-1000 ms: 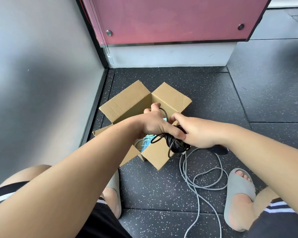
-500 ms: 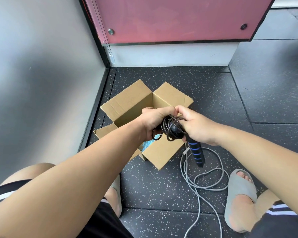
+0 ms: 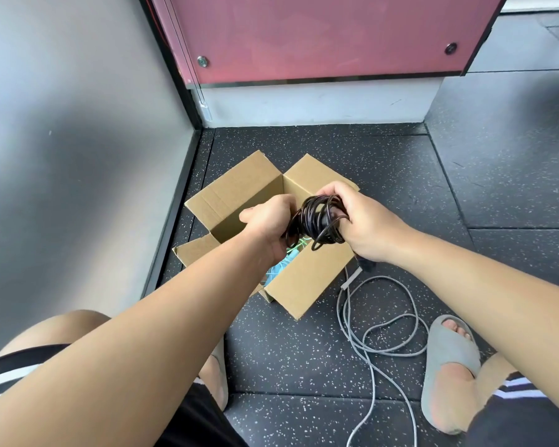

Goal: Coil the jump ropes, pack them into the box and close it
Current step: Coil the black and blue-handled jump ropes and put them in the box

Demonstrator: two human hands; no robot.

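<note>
Up comes the handle (image 3: 367, 265), now mostly hidden under our right hand (image 3: 367, 222); it and our left hand (image 3: 267, 221) both clutch the coiled black jump rope (image 3: 317, 221) over the open box (image 3: 239, 195) (grey rope (image 3: 386, 317) beside it).

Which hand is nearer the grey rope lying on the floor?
Right. The right hand grips the black coil just above the end of the grey rope; the left hand holds the coil's other side, over the open box, farther away.

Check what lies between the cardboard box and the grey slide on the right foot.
The head view shows the grey jump rope, loose and uncoiled, on the speckled floor between cardboard box and grey slide.
</note>
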